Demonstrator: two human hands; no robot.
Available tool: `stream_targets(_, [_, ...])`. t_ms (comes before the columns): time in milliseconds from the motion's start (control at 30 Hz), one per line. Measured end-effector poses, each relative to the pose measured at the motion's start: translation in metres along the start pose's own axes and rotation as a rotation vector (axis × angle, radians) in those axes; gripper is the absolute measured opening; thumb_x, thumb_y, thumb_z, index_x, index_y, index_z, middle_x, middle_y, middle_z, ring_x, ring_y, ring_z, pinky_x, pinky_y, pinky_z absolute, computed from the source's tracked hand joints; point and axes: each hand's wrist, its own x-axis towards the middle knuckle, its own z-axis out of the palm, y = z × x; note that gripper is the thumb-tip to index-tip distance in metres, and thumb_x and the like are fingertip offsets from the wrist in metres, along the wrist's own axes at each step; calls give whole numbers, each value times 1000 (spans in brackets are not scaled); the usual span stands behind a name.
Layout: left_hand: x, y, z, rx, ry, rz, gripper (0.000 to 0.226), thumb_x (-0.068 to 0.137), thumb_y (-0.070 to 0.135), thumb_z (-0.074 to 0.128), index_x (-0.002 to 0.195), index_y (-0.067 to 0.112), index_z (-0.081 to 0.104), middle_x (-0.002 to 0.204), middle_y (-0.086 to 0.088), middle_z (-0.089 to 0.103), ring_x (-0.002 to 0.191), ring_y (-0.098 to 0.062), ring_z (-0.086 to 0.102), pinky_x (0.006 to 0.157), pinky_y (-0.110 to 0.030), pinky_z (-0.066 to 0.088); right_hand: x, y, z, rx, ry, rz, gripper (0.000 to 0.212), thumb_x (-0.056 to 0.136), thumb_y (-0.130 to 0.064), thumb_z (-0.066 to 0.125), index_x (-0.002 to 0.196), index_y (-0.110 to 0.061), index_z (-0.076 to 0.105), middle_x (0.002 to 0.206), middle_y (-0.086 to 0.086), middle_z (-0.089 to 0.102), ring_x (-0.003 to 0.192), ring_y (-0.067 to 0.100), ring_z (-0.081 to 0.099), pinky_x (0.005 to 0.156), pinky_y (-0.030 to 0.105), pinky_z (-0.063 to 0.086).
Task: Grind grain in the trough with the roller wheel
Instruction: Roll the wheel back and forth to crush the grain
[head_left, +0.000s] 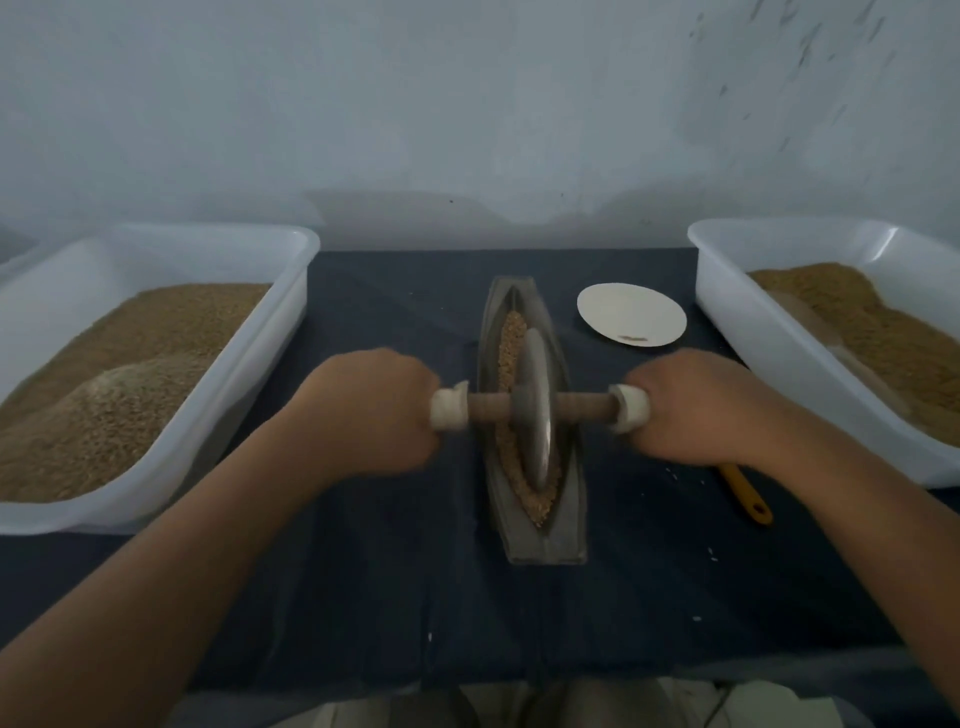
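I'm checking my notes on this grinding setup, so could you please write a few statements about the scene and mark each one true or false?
1. The left hand and the right hand each hold one end of the axle of the roller wheel. True.
2. The roller wheel stands in the trough among the grain. True.
3. The white plate is heaped with grain. False: it is almost bare, with only a few specks at its near edge.
4. The left tub is empty. False: it holds a bed of grain, as does the right tub.
5. A yellow handle lies on the cloth near the right hand. True.
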Motion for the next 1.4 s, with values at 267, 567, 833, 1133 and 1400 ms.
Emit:
stream_targets(267, [74, -3, -3, 38, 70, -189, 25, 82, 47, 61, 70, 25, 59, 74, 6, 63, 67, -21, 61, 62, -32, 46, 61, -7, 16, -138, 477, 58, 34, 86, -48, 43, 67, -21, 52, 61, -5, 49, 55, 21, 48, 51, 29, 37])
stream_targets(567, [-11, 3, 11, 126, 212, 10, 32, 78, 52, 60, 60, 32, 41, 53, 12, 43, 46, -9, 41, 47, -23, 22, -17, -6, 16, -22, 402, -92, 25, 71, -60, 47, 60, -39, 38, 49, -15, 41, 44, 2, 41, 42, 26, 37])
stream_targets(833, [66, -5, 17, 76, 240, -192, 32, 84, 49, 56, 63, 28, 46, 65, 9, 51, 62, -24, 53, 59, -31, 40, 57, -9, 15, -127, 539, 11, 31, 90, -40, 57, 66, -20, 53, 59, -2, 49, 52, 24, 46, 49, 28, 34])
stream_targets(1133, [-13, 4, 22, 120, 463, 71, 45, 83, 43, 66, 62, 29, 28, 53, 13, 31, 42, -20, 34, 51, -23, 17, -32, -20, 15, -48, 413, 13, 36, 81, -62, 41, 65, -31, 47, 53, -13, 38, 47, 14, 40, 45, 26, 29])
stream_targets(1400, [59, -5, 24, 127, 355, -128, 41, 87, 48, 62, 61, 26, 39, 59, 9, 46, 55, -26, 55, 55, -28, 35, 38, -11, 14, -76, 446, 68, 33, 91, -50, 56, 70, -24, 56, 63, -5, 53, 56, 21, 49, 52, 29, 35])
